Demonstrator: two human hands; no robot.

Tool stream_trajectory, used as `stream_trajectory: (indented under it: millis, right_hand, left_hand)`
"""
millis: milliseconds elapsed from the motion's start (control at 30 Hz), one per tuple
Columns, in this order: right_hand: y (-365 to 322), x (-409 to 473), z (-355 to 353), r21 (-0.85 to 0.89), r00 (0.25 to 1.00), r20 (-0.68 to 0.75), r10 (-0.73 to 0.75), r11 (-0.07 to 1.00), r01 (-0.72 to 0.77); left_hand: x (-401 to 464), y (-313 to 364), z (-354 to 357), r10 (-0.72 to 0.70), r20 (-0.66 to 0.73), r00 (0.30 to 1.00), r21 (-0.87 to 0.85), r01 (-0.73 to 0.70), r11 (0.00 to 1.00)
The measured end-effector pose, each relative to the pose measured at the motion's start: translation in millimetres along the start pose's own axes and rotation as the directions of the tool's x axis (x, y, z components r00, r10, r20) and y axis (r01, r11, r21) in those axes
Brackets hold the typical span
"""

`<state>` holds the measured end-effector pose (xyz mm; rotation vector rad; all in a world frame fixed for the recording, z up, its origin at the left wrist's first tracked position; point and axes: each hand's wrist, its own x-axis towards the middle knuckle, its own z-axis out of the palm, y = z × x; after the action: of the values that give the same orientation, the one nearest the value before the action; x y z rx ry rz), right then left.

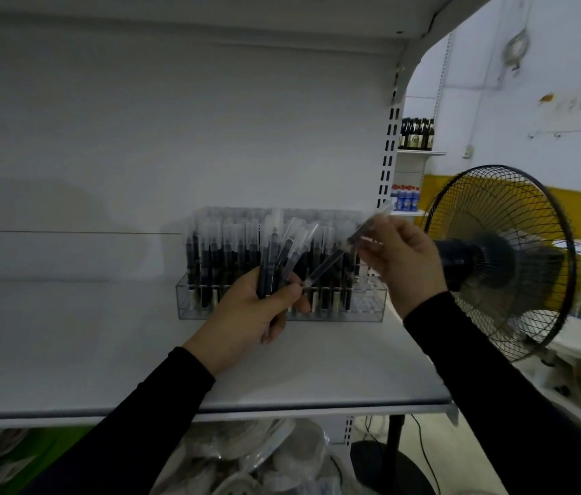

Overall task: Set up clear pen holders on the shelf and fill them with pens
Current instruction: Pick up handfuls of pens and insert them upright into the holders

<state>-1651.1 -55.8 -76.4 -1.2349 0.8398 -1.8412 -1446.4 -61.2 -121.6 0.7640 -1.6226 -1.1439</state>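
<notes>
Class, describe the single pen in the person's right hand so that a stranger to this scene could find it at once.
Start at the white shelf and find the clear pen holder near its right end, beside the black fan. In front of it, the right hand pinches one pen. Unlike the upright pens in the holder and the bunch gripped by the left hand, it is alone and slanted.

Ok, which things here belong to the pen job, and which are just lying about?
Job:
clear pen holder
bunch of pens in left hand
single pen in right hand
shelf

Lying about:
fan
bottles
</notes>
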Motion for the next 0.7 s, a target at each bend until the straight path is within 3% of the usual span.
stream_trajectory:
  millis: [67, 200, 367, 700]
  right_hand:
    - [-7, 9, -6, 0.013, 0.997, -0.063, -0.054, 0.998, 0.055]
    - [-11, 22, -17, -0.255, 0.961, -0.152, -0.230, 0.949, 0.187]
    - [-3, 40, -24, -0.443, 0.924, -0.165, -0.344, 0.863, 0.242]
    - [22, 60, -22, -0.628, 0.953, -0.055, -0.298, 0.753, 0.199]
  left_hand:
    - [1, -1, 0, 0.010, -0.015, 1.000, 0.029, -0.010, 1.000]
    - [3, -2, 0, 0.013, -0.038, 0.999, 0.034, -0.012, 0.999]
    - [3, -2, 1, 0.032, -0.047, 0.998, -0.001, -0.032, 0.999]
    - [3, -2, 0, 0.035, -0.034, 0.999, -0.013, -0.036, 0.999]
